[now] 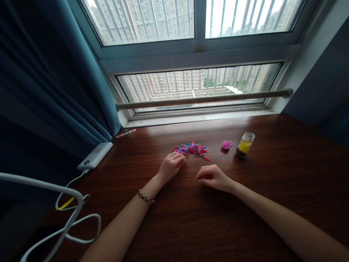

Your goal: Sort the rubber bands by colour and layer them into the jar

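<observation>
A small heap of pink, red and blue rubber bands lies on the dark wooden desk. My left hand rests on the desk with its curled fingertips touching the heap's left edge. My right hand lies a little to the right, fingers bent and pinched together over the wood; what they hold is too small to see. A tiny blue band lies near that wrist. A beaded bracelet circles my left wrist.
A pink lid and an open glass jar with yellow and dark contents stand right of the heap. A white power bank with white cables sits at the left edge, beside a teal curtain. A window runs behind.
</observation>
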`<state>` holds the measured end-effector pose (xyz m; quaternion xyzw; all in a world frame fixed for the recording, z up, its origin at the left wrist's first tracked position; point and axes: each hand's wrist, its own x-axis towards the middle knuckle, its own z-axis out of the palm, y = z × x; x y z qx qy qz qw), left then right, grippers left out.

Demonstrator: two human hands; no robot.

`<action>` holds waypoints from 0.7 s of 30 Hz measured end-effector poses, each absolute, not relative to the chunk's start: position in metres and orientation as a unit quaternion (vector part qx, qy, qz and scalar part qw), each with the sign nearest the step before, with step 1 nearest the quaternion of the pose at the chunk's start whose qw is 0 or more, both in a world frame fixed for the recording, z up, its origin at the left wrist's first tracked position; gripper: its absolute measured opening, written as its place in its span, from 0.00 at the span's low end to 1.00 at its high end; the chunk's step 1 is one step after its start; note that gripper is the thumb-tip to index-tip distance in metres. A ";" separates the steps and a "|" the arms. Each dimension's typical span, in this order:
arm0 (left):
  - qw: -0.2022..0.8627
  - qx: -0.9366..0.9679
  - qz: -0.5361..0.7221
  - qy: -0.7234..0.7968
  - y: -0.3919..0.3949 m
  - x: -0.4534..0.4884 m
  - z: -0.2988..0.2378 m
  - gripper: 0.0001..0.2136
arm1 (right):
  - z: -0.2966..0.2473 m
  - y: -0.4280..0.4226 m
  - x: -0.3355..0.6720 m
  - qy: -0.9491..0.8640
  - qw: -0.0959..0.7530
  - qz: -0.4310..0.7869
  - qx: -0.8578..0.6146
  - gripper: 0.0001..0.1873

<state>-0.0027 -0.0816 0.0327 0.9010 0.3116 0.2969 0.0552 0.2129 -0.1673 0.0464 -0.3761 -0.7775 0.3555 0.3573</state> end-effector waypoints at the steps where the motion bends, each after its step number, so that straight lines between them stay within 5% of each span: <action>1: 0.040 0.902 0.289 0.318 -0.077 -0.006 0.031 0.10 | 0.048 -0.169 0.213 -0.799 0.329 0.366 -0.345 0.11; 4: 0.009 0.899 0.267 0.347 -0.073 -0.010 0.030 0.09 | 0.048 -0.170 0.213 -0.834 0.297 0.343 -0.314 0.11; 8: -0.014 0.885 0.256 0.389 -0.077 -0.009 0.033 0.06 | 0.043 -0.154 0.214 -0.835 0.327 0.155 -0.416 0.11; 13: -0.041 0.857 0.273 0.436 -0.078 -0.011 0.032 0.06 | 0.036 -0.127 0.209 -0.835 0.256 -0.038 -0.486 0.11; 21: -0.048 0.881 0.258 0.394 -0.081 -0.006 0.032 0.12 | 0.018 -0.114 0.211 -0.833 0.241 -0.080 -0.491 0.13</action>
